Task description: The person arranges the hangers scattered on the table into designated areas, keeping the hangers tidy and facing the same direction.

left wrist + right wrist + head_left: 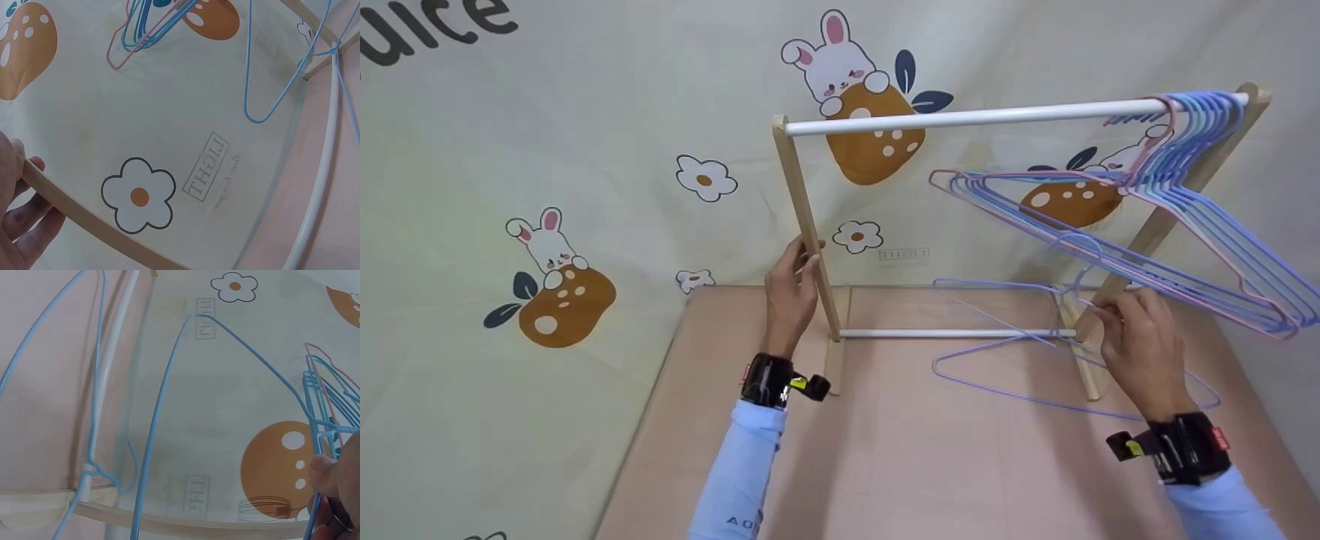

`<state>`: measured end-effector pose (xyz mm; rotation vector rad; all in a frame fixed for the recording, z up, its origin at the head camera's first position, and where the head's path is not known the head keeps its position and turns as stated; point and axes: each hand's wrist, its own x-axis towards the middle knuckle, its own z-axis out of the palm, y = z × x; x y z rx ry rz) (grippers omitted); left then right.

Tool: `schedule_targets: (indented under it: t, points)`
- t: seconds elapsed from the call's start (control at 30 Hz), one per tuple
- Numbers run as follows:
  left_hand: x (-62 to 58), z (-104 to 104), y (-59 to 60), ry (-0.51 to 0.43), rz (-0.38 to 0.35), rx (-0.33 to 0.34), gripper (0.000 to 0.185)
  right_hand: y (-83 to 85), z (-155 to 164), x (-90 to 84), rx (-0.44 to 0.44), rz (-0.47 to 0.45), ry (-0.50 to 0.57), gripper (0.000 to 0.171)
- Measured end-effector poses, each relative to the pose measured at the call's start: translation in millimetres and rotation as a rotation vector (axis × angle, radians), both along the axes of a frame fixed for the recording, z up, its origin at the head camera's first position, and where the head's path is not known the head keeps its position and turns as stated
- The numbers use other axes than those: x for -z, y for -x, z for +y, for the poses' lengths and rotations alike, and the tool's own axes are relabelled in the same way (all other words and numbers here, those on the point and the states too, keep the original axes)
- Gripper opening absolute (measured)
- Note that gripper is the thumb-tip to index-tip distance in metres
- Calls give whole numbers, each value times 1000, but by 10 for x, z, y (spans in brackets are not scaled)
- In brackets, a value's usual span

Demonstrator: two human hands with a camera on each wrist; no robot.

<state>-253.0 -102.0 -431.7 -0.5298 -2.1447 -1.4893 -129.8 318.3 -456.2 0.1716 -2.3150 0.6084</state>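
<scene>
Meanwhile, the left hand [791, 289] grips the wooden rack [802, 202] post; right of that post, the right hand [1140, 349] pinches a blue hanger [1005, 285] above the bench [922, 465].

A bunny wall and a pink worktop

The wall [585, 112] is pale cream, with white bunnies [834, 60] hugging orange mushrooms, little white flowers [705, 178] and big dark letters in one corner (only part of a word shows). The worktop [930, 465] below is soft pink, and the light is bright and even.
</scene>
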Motion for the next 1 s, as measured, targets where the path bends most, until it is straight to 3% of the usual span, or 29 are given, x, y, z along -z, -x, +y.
schedule_targets:
  t: [0.13,0.47,1.0]
  points:
    - [76,-23,50,-6,0,4,34,-15,-8,-116,-19,46,17,11]
    - [82,-35,44,-6,22,13,33,-14,-1,-430,-23,185,84,10]
    - [71,-20,41,-4,7,-5,32,-34,48,-913,84,200,82,14]
